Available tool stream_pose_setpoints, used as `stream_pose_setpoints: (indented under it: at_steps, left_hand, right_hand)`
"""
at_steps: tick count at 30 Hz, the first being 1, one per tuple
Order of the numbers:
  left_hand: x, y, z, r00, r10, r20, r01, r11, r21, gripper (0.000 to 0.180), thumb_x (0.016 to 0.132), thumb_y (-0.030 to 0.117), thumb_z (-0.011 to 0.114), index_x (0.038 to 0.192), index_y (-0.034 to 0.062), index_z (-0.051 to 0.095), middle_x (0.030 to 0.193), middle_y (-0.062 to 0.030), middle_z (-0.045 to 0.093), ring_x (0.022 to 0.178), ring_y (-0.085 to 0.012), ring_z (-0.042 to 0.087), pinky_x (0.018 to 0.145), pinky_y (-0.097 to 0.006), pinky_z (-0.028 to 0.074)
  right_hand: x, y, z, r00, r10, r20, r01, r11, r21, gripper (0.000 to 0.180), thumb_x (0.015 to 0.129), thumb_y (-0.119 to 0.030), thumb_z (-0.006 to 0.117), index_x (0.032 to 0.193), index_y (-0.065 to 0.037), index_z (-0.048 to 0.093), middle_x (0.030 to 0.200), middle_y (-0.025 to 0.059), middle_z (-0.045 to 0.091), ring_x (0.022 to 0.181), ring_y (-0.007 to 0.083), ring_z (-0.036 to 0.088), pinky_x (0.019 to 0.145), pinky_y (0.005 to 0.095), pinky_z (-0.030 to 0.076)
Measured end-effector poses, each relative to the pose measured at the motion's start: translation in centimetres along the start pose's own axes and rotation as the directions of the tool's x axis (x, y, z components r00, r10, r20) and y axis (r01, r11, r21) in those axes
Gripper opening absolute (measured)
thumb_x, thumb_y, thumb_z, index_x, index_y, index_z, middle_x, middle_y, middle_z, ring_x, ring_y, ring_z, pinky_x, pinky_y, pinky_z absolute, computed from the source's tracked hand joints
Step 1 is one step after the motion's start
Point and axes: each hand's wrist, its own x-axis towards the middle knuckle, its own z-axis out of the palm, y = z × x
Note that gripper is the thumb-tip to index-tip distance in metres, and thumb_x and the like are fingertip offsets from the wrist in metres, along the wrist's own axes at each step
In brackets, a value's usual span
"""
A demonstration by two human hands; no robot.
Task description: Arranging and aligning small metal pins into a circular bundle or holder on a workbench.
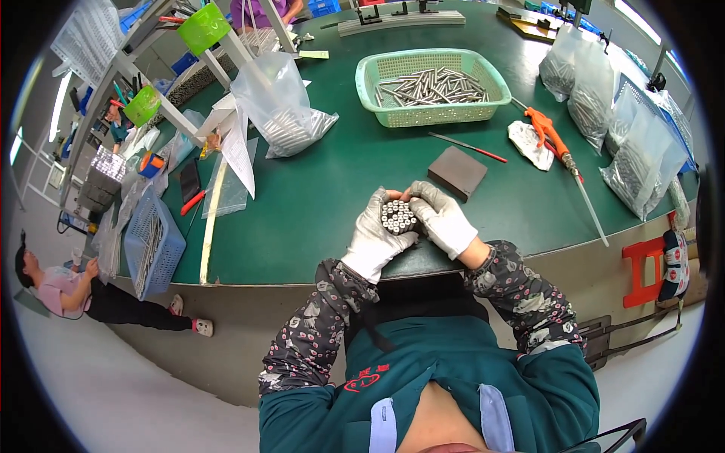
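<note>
A round bundle of short metal tubes (399, 217) is gripped between my two gloved hands, its ends facing up above the near table edge. My left hand (371, 235) wraps the bundle's left side, fingers curled. On its right side, my right hand (444, 220) closes around it with bare fingertips showing at the far side. Just beyond my right hand lies a dark rectangular block (458, 173). A thin file with a red handle (489, 155) rests behind the block. Farther back, a pale green plastic basket (445, 119) holds many loose metal tubes.
An orange air gun (550, 134) lies at right beside a crumpled white cloth (531, 145). Bags of metal parts (640, 177) line the right edge; another bag (283, 124) sits left. Red-handled pliers (193, 202), a blue basket (168, 245) and a shelf frame occupy the left. Another person (64, 287) stands there.
</note>
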Motion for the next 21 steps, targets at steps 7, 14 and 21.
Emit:
stream_pose_setpoints:
  at_steps: [7, 14, 21]
  left_hand:
    - [0.2, 0.7, 0.1, 1.0, -0.002, 0.028, 0.004, 0.998, -0.062, 0.07, 0.056, 0.004, 0.074, 0.117, 0.0043, 0.039, 0.103, -0.0061, 0.054, 0.088, -0.012, 0.055, 0.079, -0.025, 0.047]
    - [0.0, 0.6, 0.2, 0.999, -0.032, 0.019, 0.034, 0.984, -0.176, 0.072, 0.058, 0.002, 0.072, 0.12, 0.0047, 0.036, 0.102, -0.0048, 0.053, 0.086, -0.0103, 0.055, 0.077, -0.022, 0.047]
    - [0.2, 0.9, 0.1, 0.997, -0.056, 0.048, 0.061, 0.992, -0.111, 0.068, 0.059, 0.002, 0.07, 0.119, 0.005, 0.038, 0.097, -0.0036, 0.055, 0.082, -0.0091, 0.055, 0.076, -0.022, 0.047]
  right_hand:
    - [-0.3, 0.4, 0.3, 0.984, -0.174, -0.036, 0.167, 0.976, -0.136, 0.012, 0.085, -0.011, 0.047, 0.093, -0.004, 0.053, 0.081, 0.0141, 0.057, 0.075, 0.0244, 0.058, 0.07, 0.031, 0.045]
    - [-0.5, -0.3, 0.9, 0.973, -0.217, -0.072, 0.194, 0.949, -0.247, 0.012, 0.083, -0.01, 0.049, 0.094, -0.004, 0.053, 0.081, 0.0163, 0.058, 0.079, 0.033, 0.058, 0.068, 0.036, 0.046]
    - [-0.7, -1.1, 0.5, 0.995, -0.081, -0.06, 0.069, 0.981, -0.181, 0.012, 0.083, -0.009, 0.049, 0.092, -0.003, 0.054, 0.08, 0.0162, 0.058, 0.077, 0.0306, 0.059, 0.069, 0.0337, 0.046]
